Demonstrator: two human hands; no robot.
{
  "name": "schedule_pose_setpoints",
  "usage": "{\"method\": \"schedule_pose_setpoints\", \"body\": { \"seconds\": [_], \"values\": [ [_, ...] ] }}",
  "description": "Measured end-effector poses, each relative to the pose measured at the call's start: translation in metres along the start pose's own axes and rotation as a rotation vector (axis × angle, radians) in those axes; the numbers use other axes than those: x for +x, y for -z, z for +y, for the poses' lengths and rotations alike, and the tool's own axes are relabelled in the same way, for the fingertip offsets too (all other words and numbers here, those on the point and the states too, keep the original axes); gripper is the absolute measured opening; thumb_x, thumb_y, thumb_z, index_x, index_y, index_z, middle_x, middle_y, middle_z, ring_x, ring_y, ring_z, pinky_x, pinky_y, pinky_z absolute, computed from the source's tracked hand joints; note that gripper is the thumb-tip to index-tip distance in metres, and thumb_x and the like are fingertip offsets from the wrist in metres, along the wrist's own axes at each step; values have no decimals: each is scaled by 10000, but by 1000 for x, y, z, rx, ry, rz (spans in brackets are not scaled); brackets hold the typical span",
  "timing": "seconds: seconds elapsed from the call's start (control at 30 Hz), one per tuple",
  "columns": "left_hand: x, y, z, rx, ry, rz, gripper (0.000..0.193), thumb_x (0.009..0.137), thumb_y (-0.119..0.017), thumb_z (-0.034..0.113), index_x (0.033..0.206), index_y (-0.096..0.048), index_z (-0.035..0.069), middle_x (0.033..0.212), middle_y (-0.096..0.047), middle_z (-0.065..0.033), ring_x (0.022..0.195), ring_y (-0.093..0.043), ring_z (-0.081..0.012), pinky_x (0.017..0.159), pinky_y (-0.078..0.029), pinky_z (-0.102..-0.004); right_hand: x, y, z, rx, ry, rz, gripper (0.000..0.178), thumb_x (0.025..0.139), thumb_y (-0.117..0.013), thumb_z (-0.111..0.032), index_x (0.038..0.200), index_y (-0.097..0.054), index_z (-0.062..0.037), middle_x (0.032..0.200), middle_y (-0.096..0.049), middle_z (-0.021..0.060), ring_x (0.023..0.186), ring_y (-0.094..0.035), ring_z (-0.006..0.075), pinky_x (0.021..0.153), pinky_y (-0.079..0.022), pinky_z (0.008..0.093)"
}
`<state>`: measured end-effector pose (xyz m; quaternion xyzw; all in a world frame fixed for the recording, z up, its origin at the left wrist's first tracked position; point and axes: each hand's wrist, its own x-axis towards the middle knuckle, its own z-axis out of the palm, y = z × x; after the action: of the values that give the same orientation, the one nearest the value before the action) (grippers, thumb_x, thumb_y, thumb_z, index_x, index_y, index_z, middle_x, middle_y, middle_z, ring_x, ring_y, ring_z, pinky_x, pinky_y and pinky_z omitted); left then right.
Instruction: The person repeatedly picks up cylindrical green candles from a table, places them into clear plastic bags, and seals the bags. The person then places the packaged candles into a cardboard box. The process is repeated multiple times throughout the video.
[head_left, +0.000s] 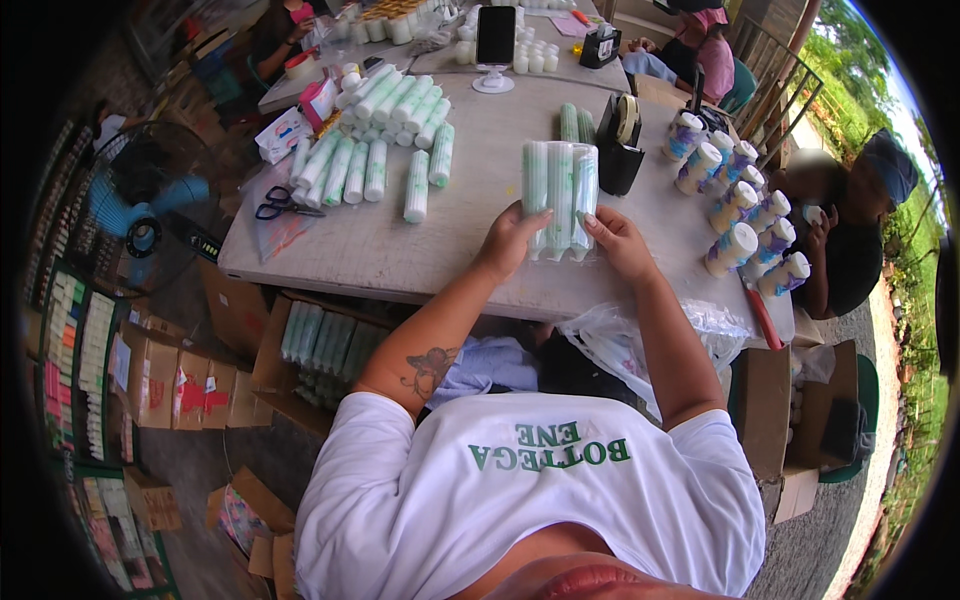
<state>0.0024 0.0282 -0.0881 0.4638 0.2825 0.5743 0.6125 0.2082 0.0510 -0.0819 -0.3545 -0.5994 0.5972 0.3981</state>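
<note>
I saw both hands on one pack of tubes (559, 200), a clear-wrapped bundle of white tubes with green ends that stood on the counter (470, 215) just in front of me. Its long axis ran away from my body, so the tubes pointed up the picture, and the pack leaned only a little. The left hand (512, 243) closed on the lower left corner, with the thumb laid across the front of the wrap. The right hand (620, 243) held the lower right corner, its fingers (592, 222) bent on the side. So each grip was half closed around the bottom of the pack, not flat and not a fist, and the pack sat between them, touching both. Both hands were equally near; neither one led.

To the left on the counter lay a heap of loose tubes (385, 140), well apart from the pack. A black tape dispenser (620, 145) stood just beside it on the right.
</note>
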Motion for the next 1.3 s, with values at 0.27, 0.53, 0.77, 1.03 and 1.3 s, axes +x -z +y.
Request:
{"method": "schedule_pose_setpoints", "body": {
  "seconds": [0.27, 0.53, 0.77, 1.03, 1.3],
  "values": [
    [0, 0, 3, -60, 77, 45, 341, 894, -566, 221, 1130, -533, -22, 1021, -602, -64, 922, -563, -128, 838, -437, -271, 2, -5, -1, -33, 7, -16, 420, 890, -635, -272, 1155, -545, 42, 1035, -613, 49, 936, -544, 103, 840, -422, 244],
    [0, 1, 1, -30, 58, 64, 343, 895, -567, 228, 1129, -536, -20, 1013, -601, -60, 913, -562, -121, 819, -442, -269, 0, -8, -4, -56, 3, -18, 416, 917, -596, -261, 1180, -523, 53, 1067, -604, 50, 969, -540, 100, 867, -415, 246],
    [-1, -1, 4, -38, 68, 58, 345, 897, -566, 228, 1130, -533, -24, 1014, -600, -60, 926, -557, -121, 827, -436, -267, -1, -7, -3, -73, -7, -17, 407, 919, -594, -263, 1172, -530, 48, 1068, -604, 49, 976, -536, 100, 868, -416, 251],
    [2, 5, 0, -100, 90, 48, 368, 891, -580, 218, 1161, -518, -23, 1067, -592, -72, 986, -551, -141, 882, -419, -287, -4, -13, -12, -6, 61, -72, 444, 871, -664, -219, 1199, -510, 39, 1064, -618, 68, 992, -556, 127, 858, -428, 256],
    [-2, 4, 13, -181, 144, 68, 382, 887, -605, 233, 1168, -521, -10, 1074, -595, -70, 986, -564, -149, 866, -439, -295, -5, -17, -12, -39, 25, -1, 446, 893, -632, -216, 1220, -487, 50, 999, -638, 79, 958, -582, 143, 865, -441, 269]
  ]
}}
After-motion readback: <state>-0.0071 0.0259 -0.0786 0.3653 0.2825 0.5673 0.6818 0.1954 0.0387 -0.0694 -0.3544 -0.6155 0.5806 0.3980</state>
